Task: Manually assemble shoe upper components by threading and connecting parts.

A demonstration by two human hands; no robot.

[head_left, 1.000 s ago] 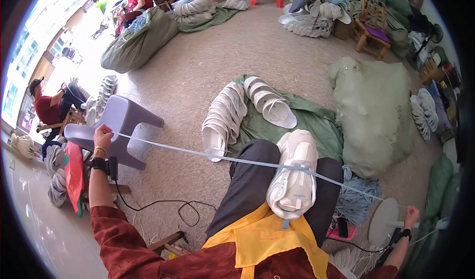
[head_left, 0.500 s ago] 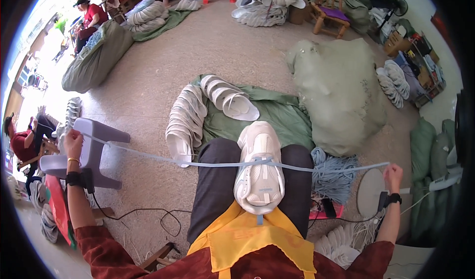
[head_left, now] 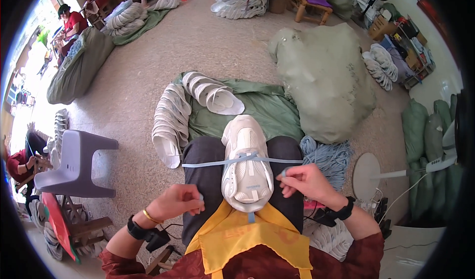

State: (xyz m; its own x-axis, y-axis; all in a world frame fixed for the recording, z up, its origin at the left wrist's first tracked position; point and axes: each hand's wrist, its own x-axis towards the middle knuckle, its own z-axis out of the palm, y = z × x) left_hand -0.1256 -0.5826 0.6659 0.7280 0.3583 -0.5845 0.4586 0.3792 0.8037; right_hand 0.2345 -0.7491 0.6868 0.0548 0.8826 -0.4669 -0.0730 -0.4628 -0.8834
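A white mesh shoe [head_left: 246,175] rests lengthwise on my lap between my thighs. A light blue shoelace [head_left: 203,164] crosses its upper, running out over both thighs and out of sight past their edges. My left hand [head_left: 179,201] is over my left thigh, its fingers curled closed. My right hand [head_left: 308,181] is just right of the shoe, thumb and fingers drawn together below the lace. A small light blue bit shows at the fingertips of each hand; whether it is lace or a finger covering, I cannot tell. Neither hand touches the shoe.
White shoe uppers [head_left: 170,115] lie in curved rows on a green cloth [head_left: 267,103] ahead. A large green sack [head_left: 326,81] and a bundle of blue laces [head_left: 329,162] are to the right. At left stands a purple-grey plastic chair [head_left: 74,165]. Two people sit farther left.
Both hands have come inward from wide apart, where they held the lace taut across the shoe. The lace now droops over the thighs. The view has shifted slightly.
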